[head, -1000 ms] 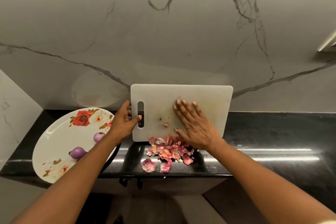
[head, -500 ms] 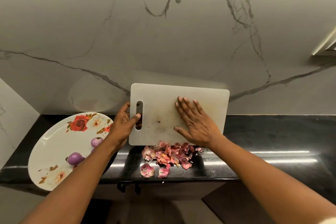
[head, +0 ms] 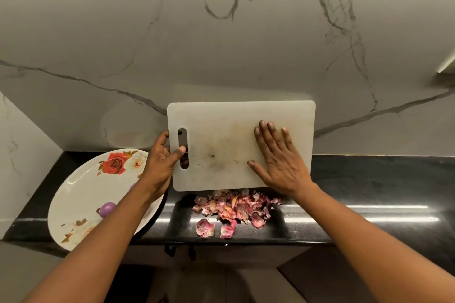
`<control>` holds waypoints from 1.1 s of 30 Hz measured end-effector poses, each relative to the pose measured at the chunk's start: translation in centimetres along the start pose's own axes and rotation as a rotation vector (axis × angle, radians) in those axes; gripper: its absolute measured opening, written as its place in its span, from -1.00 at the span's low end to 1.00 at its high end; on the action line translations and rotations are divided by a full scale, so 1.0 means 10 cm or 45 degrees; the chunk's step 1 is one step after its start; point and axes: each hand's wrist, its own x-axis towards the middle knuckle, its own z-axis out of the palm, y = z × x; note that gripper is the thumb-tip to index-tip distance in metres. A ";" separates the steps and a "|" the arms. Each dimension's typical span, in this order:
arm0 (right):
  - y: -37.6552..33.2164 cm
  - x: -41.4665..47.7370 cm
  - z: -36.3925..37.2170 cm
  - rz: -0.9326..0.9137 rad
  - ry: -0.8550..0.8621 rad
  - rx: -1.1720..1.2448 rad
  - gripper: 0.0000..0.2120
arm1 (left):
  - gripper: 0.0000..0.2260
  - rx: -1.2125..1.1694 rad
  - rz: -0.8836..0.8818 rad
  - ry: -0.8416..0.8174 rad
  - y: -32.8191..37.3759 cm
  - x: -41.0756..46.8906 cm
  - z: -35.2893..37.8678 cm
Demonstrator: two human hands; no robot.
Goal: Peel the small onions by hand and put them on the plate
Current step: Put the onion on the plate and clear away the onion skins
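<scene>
We see the left hand (head: 162, 162) clenched on the slotted handle end of the white plastic cutting board (head: 221, 145), thumb across the slot. The right hand (head: 280, 162) lies flat on the board, fingers (head: 270, 130) straight and slightly spread. Pink papery onion skins (head: 236, 206) are heaped on the glossy black stone counter (head: 369, 187) at the board's near edge. A peeled purple onion (head: 107, 208) sits on the white rose-printed plate (head: 81, 189) at left. Behind stands a grey-veined marble wall (head: 221, 32).

Dim, warm light; glare streaks along the tabletop (head: 384, 211) right front edge; wide-angle bending at edges; sharp focus.
</scene>
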 end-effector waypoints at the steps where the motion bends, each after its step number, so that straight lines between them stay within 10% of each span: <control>1: -0.06 -0.03 0.03 -0.034 -0.015 0.016 -0.16 | -0.64 -0.007 -0.003 -0.005 0.01 -0.01 0.02; 8: -0.32 -0.39 0.37 -0.696 -0.235 -0.074 -0.25 | -0.62 -0.004 0.002 -0.003 0.04 0.00 0.03; 15: 0.05 -0.02 -0.04 -0.110 -0.042 -0.052 -0.17 | -0.64 -0.034 -0.014 -0.002 0.05 -0.03 0.02; 21: -0.21 -0.50 0.40 -0.623 -0.241 -0.086 -0.21 | -0.62 -0.019 -0.018 0.002 0.08 0.00 0.04; 29: 0.09 -0.59 0.19 -0.168 -0.163 -0.041 -0.15 | -0.59 -0.063 -0.033 0.012 0.10 0.00 0.01; 33: -0.05 -0.66 0.29 -0.471 -0.263 -0.023 -0.17 | -0.59 -0.072 -0.042 0.012 0.11 0.01 0.05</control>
